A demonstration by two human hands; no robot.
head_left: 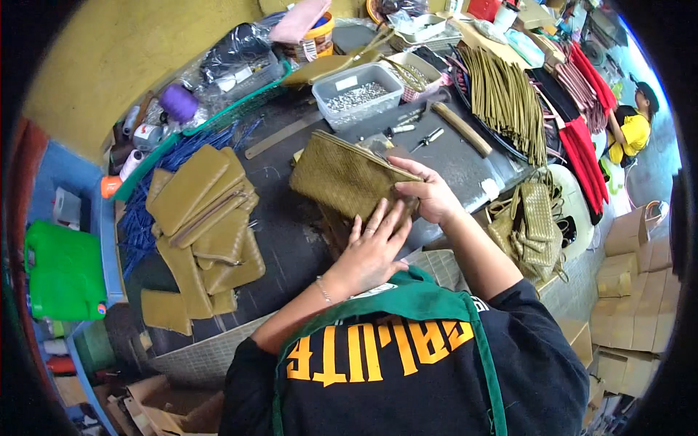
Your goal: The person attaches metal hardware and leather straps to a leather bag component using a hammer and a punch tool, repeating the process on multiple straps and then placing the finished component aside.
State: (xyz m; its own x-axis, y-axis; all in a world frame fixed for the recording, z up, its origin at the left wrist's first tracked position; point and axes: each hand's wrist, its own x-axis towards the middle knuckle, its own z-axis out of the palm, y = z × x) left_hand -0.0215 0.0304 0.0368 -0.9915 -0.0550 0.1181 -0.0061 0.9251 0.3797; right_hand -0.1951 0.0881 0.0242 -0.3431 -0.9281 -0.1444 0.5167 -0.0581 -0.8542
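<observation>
An olive-brown woven-texture pouch (349, 174) with a zipper along its upper edge is held up over the dark worktable. My right hand (429, 190) grips its right end, thumb over the near face and fingers by the zipper end. Against the pouch's lower right part lies my left hand (367, 251), fingers stretched out and slightly apart. Behind the pouch, part of the tabletop is hidden. To the left sits a pile of olive-brown cut leather-like pieces (207, 232), some with zippers, over blue strips (145, 225).
A clear bin of small metal parts (358, 100), a hammer (462, 129), a screwdriver (429, 139) and a metal ruler (280, 135) lie beyond. Right are olive straps (502, 94) and finished woven pouches (531, 225). Cardboard boxes (632, 298) stand far right; another person (634, 131) sits beyond.
</observation>
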